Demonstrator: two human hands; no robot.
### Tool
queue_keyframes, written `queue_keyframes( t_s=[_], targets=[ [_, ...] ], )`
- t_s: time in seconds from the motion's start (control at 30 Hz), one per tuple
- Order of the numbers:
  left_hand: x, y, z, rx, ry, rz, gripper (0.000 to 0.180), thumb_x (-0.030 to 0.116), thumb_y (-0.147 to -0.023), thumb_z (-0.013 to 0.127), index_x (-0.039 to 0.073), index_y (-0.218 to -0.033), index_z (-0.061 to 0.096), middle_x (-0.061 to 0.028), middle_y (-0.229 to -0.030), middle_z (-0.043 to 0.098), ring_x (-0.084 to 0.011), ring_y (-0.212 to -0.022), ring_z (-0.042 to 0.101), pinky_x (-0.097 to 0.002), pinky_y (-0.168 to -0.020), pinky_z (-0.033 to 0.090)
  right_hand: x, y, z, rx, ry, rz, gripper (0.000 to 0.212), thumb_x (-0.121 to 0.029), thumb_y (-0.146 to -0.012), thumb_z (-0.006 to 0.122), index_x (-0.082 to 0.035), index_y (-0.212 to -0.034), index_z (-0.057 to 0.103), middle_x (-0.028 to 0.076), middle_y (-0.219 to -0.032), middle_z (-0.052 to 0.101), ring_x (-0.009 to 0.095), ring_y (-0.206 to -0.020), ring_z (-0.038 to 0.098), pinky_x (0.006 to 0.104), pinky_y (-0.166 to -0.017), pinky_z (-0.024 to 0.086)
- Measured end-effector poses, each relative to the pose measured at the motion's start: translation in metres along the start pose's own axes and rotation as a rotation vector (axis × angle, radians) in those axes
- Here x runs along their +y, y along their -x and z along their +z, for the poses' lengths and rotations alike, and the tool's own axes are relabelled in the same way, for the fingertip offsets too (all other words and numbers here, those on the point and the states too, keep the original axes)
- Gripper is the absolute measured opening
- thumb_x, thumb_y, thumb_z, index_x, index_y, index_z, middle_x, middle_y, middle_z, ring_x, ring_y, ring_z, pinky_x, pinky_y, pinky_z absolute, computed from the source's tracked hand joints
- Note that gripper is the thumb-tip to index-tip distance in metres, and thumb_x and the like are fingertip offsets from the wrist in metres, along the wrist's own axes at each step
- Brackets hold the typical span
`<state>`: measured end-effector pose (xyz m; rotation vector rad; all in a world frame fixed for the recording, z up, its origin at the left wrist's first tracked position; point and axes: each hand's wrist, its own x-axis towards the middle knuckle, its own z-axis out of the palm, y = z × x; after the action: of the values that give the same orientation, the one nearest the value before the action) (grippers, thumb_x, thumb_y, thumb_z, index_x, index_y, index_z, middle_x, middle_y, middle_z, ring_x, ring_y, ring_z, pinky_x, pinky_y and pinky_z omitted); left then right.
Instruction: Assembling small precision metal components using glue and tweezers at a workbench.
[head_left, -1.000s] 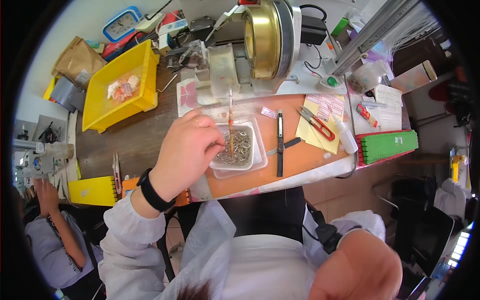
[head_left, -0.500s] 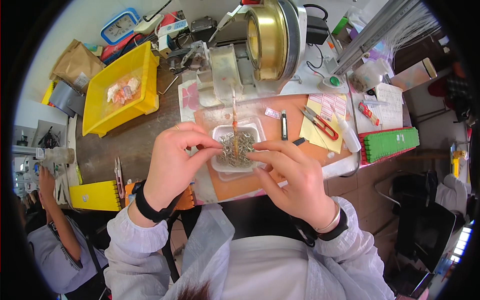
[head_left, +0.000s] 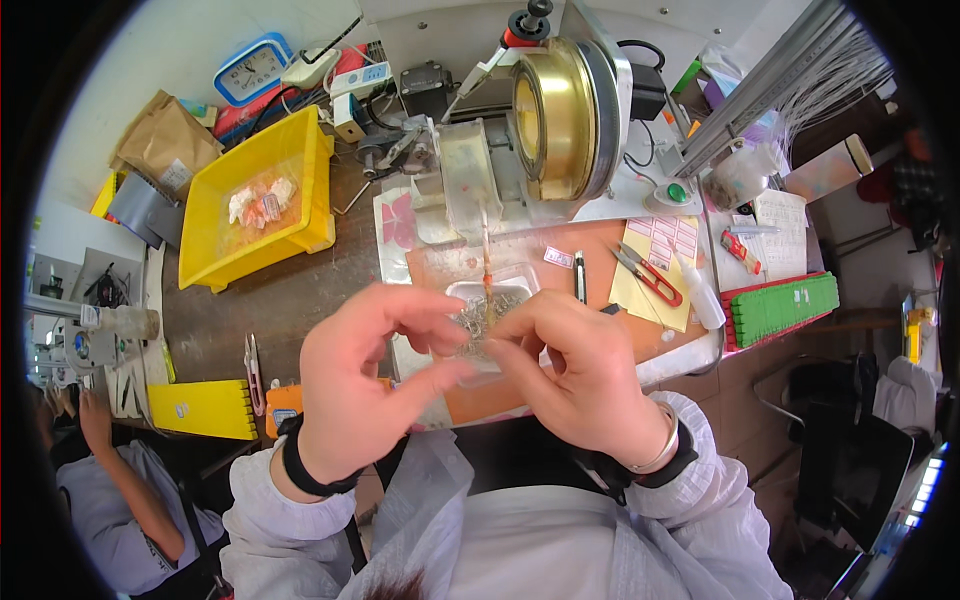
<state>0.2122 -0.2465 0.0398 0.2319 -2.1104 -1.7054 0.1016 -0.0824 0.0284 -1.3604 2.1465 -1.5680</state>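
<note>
A white plastic tray (head_left: 462, 290) holds a heap of small silvery wire pieces (head_left: 470, 318), hook- or ring-like but too small to name. My left hand (head_left: 370, 380) hovers over its left side, thumb and fingers spread with no object visible between them. Over the right side, my right hand (head_left: 580, 365) has thumb and index fingertip pinched together; whatever is between them cannot be made out. A thin stained rod (head_left: 487, 250) comes down from the machine into the tray, between my hands.
Behind the tray stands a machine with a gold spool (head_left: 535, 125). Scissors (head_left: 650, 275), a cutter knife (head_left: 580, 275) and a white bottle (head_left: 698, 290) lie at right. A yellow bin (head_left: 325, 190) stands left. Another person's arm (head_left: 130, 470) shows at far left.
My left hand has drawn nearer, its thumb and fingers spreading apart. My right hand's fingers have closed into a pinch and shifted slightly left. The whole view has shifted slightly.
</note>
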Motion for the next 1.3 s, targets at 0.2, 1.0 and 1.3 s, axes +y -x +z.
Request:
queue_keyframes(
  t_s=[0.2, 1.0, 1.3],
  targets=[
    [0.018, -0.016, -0.010, -0.110, -0.386, 0.507, 0.029, -0.008, -0.070, 0.076, 0.005, -0.096, 0.071, -0.0088, -0.083, 0.069, -0.0254, -0.071, 0.065, -0.0319, -0.064, 0.051, -0.010, -0.007, -0.003, -0.115, -0.437, 0.277, 0.006, -0.004, -0.090, 0.062, -0.003, -0.087, 0.057, 0.001, -0.075, 0.057, 0.006, -0.065, 0.055, 0.0226, -0.057, 0.043],
    [0.008, -0.124, -0.070, 0.051, -0.035, 0.082, 0.013, -0.008, -0.083, 0.066, -0.003, -0.096, 0.065, -0.0071, -0.088, 0.070, -0.0119, -0.083, 0.069, -0.0234, -0.076, 0.053, 0.003, -0.116, 0.064, 0.476, -1.082, 0.721, 0.036, -0.026, -0.099, 0.062, -0.003, -0.125, 0.057, -0.010, -0.068, 0.037, 0.000, -0.055, 0.028, 0.0193, -0.049, 0.023],
    [0.001, -0.130, -0.069, 0.004, -0.161, 0.162, 0.013, -0.007, -0.083, 0.066, -0.003, -0.096, 0.066, -0.0052, -0.087, 0.069, -0.0108, -0.083, 0.067, -0.0233, -0.075, 0.053, 0.012, -0.089, 0.082, 0.630, -0.667, 0.285, 0.005, -0.011, -0.101, 0.056, -0.007, -0.099, 0.053, -0.004, -0.079, 0.050, 0.002, -0.059, 0.039, 0.0200, -0.053, 0.030]
  ],
)
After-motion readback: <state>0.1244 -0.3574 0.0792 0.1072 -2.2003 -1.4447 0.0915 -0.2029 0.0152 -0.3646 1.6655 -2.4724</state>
